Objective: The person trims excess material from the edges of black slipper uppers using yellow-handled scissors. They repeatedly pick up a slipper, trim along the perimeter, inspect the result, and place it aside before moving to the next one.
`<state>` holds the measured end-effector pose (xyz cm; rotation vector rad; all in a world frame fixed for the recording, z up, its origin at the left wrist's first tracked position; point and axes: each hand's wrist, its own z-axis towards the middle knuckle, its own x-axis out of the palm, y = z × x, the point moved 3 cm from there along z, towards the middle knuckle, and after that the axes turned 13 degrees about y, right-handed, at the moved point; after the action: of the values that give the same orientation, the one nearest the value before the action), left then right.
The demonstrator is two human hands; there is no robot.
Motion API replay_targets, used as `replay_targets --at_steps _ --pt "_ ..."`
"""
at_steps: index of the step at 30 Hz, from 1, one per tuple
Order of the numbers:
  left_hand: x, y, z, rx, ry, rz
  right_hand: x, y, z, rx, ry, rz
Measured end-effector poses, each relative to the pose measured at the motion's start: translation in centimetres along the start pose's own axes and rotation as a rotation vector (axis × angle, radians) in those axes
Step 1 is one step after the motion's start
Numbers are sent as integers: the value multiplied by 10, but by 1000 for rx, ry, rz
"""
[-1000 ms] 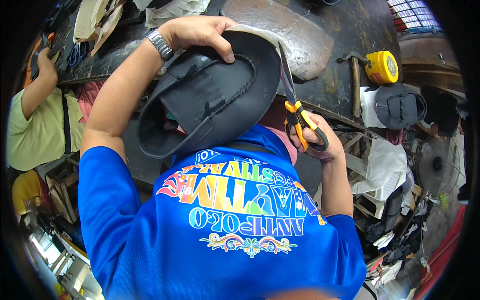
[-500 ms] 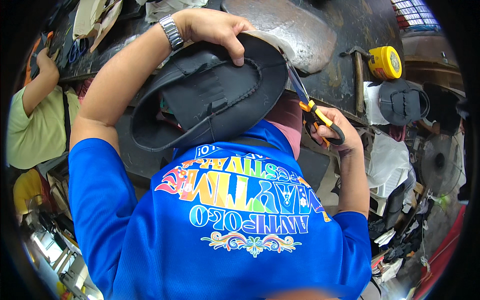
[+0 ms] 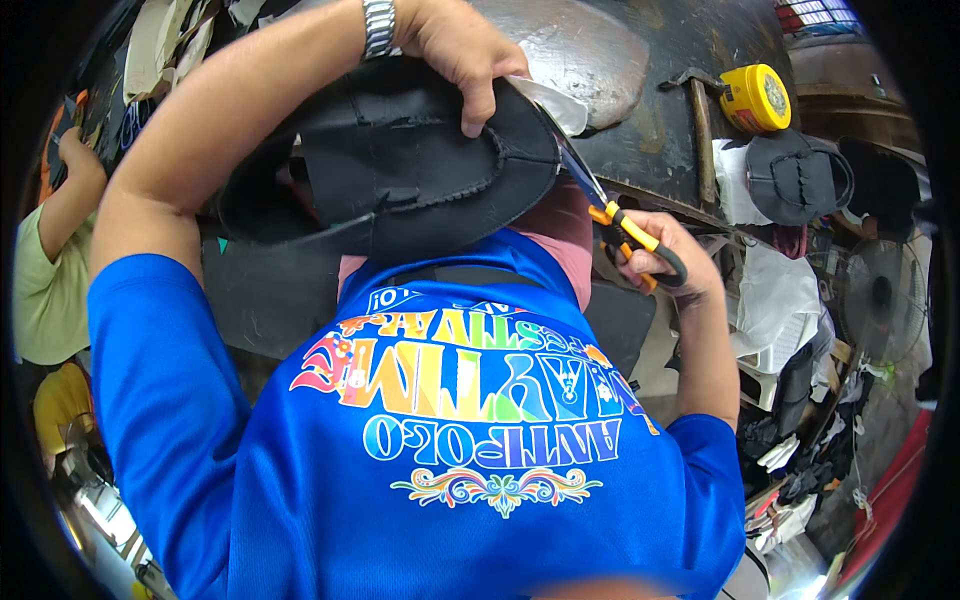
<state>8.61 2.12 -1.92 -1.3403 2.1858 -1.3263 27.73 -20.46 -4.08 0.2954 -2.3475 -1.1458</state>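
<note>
nearest, a blue shirt (image 3: 480, 545) bears multicoloured lettering, upside down in this view, above a scroll ornament. beyond it, a black shoe upper (image 3: 400, 160) is held aloft between the torso and the dark table (image 3: 655, 145). the left hand (image 3: 465, 60) pinches its rounded end, thumb on top; the remaining fingers are largely hidden. the left forearm overlaps part of the upper's far edge. the right hand (image 3: 662, 258) is closed around the yellow-and-black handles of the scissors (image 3: 642, 235), blades at the upper's rim beside a white sheet (image 3: 560, 105); whether they bite material cannot be told. farther off lie a worn slab (image 3: 580, 55), a hammer (image 3: 703, 150) and a yellow tub (image 3: 755, 98), its label too small to read. at far left, a co-worker's hand (image 3: 70, 146) is partly cut off by the dark rim.
</note>
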Motion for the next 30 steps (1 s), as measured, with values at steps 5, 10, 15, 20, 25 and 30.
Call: replay_targets --at_steps 5,10,15,20,25,30 --pt "-41 -63 0 -388 -55 760 27 -25 5 -149 -113 147" --pt "-64 -86 37 -689 -252 1278 38 -42 33 -348 -157 474" --pt "-47 -59 36 63 -984 1642 37 -49 45 -395 -90 704" --pt "-1 -21 38 -31 -1066 1228 31 -48 42 -373 -28 739" --pt "53 -2 47 8 -1230 1221 25 -46 39 -328 -51 681" --pt "62 11 60 -91 -1298 1190 20 -42 37 -279 -87 557"
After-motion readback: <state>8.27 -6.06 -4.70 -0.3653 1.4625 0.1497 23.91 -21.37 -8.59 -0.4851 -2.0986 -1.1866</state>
